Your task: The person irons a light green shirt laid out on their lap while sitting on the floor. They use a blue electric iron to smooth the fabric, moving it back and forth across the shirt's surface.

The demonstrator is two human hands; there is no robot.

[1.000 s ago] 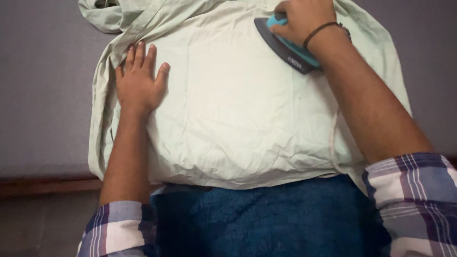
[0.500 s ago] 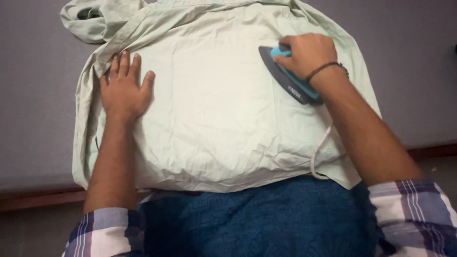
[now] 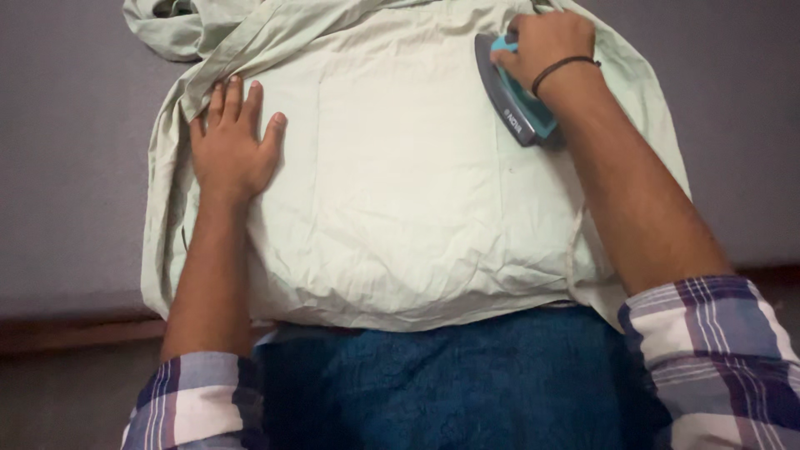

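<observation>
A pale green shirt [image 3: 400,192] lies spread over a grey surface [image 3: 67,167], creased near its lower hem. My left hand [image 3: 233,146] rests flat on the shirt's left side, fingers apart, pressing the cloth down. My right hand [image 3: 546,46] grips the handle of a teal and grey iron [image 3: 512,96] that sits on the shirt's upper right part, its tip pointing away from me. A dark band circles my right wrist.
A dark blue textured cloth [image 3: 450,383] lies under the shirt's near edge. A dark wooden edge [image 3: 75,333] runs along the surface's near side. The shirt's bunched sleeve [image 3: 167,25] lies at the top left. My checked sleeves frame the bottom corners.
The iron has moved up and slightly right across the shirt, and its tip has turned more away from me. My left hand stays flat on the cloth.
</observation>
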